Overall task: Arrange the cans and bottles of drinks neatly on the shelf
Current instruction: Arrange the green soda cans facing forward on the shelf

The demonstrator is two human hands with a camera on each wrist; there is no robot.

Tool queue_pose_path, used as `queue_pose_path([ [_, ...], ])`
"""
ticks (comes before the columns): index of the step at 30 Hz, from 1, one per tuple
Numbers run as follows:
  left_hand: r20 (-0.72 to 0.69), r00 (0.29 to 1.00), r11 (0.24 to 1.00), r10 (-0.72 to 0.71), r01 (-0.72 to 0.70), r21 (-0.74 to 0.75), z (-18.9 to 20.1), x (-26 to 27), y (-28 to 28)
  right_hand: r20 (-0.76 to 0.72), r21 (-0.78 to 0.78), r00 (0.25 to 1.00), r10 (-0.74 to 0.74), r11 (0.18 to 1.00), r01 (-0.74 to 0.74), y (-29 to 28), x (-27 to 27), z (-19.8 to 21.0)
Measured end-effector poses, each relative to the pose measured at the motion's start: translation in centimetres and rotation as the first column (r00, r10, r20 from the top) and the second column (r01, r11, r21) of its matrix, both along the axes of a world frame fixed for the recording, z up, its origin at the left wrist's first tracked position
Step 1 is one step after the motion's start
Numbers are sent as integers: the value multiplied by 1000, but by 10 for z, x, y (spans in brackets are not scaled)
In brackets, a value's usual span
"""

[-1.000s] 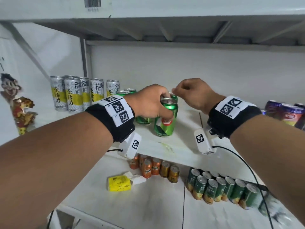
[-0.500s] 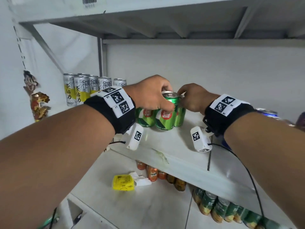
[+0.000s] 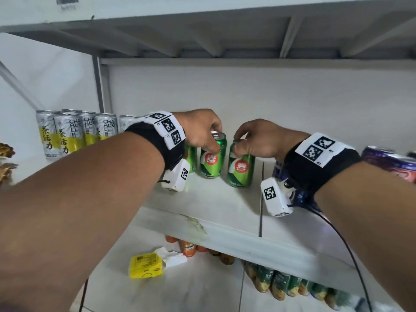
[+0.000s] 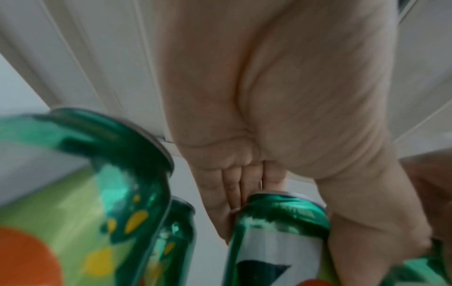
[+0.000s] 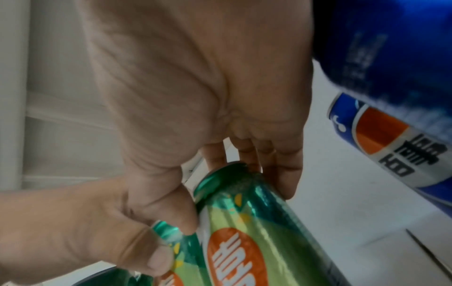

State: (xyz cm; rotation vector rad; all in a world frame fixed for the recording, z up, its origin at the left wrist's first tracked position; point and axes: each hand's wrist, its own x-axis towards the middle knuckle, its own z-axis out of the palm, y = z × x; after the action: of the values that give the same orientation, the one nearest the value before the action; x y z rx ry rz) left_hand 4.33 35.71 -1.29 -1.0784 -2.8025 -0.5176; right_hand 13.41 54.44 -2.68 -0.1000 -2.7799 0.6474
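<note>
Two green cans with red-orange round labels stand upright side by side on the white shelf (image 3: 225, 206). My left hand (image 3: 202, 131) grips the top rim of the left green can (image 3: 212, 159), seen in the left wrist view as can (image 4: 276, 238) under curled fingers (image 4: 229, 193). My right hand (image 3: 258, 138) grips the top of the right green can (image 3: 240, 168), shown close up as can (image 5: 247, 232) with thumb (image 5: 171, 211) on its shoulder. More green cans (image 3: 191, 156) stand behind my left wrist, partly hidden.
Several silver-and-yellow tall cans (image 3: 67, 134) line the shelf's back left. Blue cans (image 5: 391, 139) and purple cans (image 3: 391, 161) stand to the right. On the lower shelf are orange cans (image 3: 189, 248), green-yellow cans (image 3: 281, 282) and a yellow packet (image 3: 146, 265).
Both hands have moved with their cans towards the back of the shelf. The two cans now stand a little apart, upright, and the head view has dropped lower and closer.
</note>
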Motion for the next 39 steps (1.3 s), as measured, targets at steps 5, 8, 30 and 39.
queue_pose_path([
  [5,-89,996,997,-2,-5,-81,-4,-16,4,1,-52,1000,11,999,-11,-13,1,-4],
  [8,-162,987,994,-25,8,-105,-6,-22,2,43,-105,999,-6,994,10,-18,3,-7],
  [30,149,894,875,-423,360,325,-79,52,-70,-343,-678,923,-177,726,-113,-113,70,-66],
  [39,237,835,734,-496,257,628,-117,60,-65,-294,-802,937,-190,582,-133,-115,67,-111],
])
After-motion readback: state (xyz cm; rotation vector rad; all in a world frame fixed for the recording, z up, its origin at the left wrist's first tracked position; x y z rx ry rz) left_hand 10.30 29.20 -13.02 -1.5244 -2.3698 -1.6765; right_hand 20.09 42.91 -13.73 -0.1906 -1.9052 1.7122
